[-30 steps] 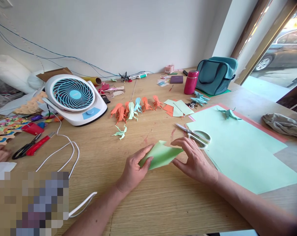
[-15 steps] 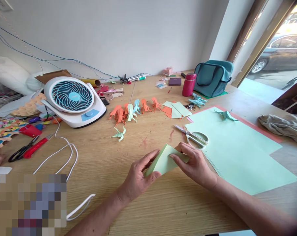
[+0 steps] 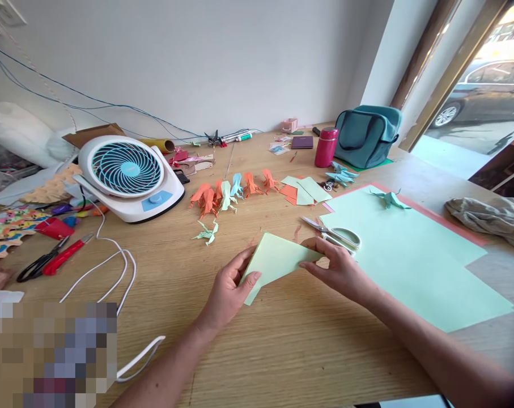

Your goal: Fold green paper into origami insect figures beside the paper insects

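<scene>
A folded piece of pale green paper (image 3: 277, 258) is held above the wooden table between my two hands. My left hand (image 3: 231, 289) pinches its left edge, thumb on top and fingers behind. At the right corner, my right hand (image 3: 335, 269) grips the paper between thumb and fingers. White-handled scissors (image 3: 342, 238) lie just beyond my right hand, blades pointing left. Large pale green sheets (image 3: 410, 260) lie to the right, with a folded green paper figure (image 3: 390, 198) on top. A light green paper figure (image 3: 206, 232) lies ahead of my left hand.
Orange, blue and green paper figures (image 3: 250, 182) stand in a row, beside small paper pieces (image 3: 310, 191). A fan (image 3: 131, 175), its white cable, black scissors (image 3: 39, 263) and a red cutter (image 3: 65, 258) are on the left. A pink bottle (image 3: 326, 147) and teal bag (image 3: 367, 136) stand behind.
The green paper has turned and now shows a broad flat face. My left hand has moved slightly left and up; my right hand has shifted to the paper's right corner.
</scene>
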### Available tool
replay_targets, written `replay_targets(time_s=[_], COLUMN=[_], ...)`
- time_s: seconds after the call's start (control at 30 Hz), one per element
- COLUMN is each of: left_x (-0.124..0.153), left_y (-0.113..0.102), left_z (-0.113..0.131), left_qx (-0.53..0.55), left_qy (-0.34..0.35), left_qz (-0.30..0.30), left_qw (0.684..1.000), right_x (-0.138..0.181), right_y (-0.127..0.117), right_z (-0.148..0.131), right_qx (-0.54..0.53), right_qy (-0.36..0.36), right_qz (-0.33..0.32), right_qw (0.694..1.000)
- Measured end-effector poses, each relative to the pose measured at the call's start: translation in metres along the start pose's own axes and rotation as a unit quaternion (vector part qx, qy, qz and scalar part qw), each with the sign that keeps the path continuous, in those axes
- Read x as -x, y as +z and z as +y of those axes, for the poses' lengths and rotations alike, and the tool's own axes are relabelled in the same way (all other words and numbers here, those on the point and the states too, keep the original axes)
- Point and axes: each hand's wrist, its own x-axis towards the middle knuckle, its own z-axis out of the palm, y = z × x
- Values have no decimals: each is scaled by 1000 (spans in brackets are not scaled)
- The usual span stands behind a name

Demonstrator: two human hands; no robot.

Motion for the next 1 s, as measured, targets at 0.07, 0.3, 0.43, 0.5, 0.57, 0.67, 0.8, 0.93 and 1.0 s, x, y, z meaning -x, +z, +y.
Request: replay_targets(time_s=[0.07,0.3,0.43,0.5,0.57,0.67,0.8,0.93,1.0], left_x=[-2,-4,-3,-1,0,1,1,3,4], left_y=[-3,-8,-6,-4,-3,-2,-2,-2,-1], left_z=[1,-3,-10,-12,-12,-12,-12,-13,-12], left_qx=[14,7,-30,-73,-117,-160,-190,-210,-217], left_qy=[-6,0,20,22,33,56,77,89,96], left_qz=[-10,-26,-18,-15,-9,-10,-19,-30,-34], left_qw=[1000,1000,999,997,992,986,979,973,971], right_x=[-3,-8,-8,-8,-7,-5,-3,-2,-1], right_y=[-3,-2,-3,-3,-4,-5,-6,-4,-3], right_z=[4,11,12,11,9,6,3,3,3], right_qx=[-63,-224,-220,-182,-119,-31,13,66,101], right_qy=[18,68,75,72,62,42,36,28,16], right_qz=[-28,-47,-48,-56,-54,-43,-60,-73,-70], right_qw=[997,971,971,979,990,998,997,995,992])
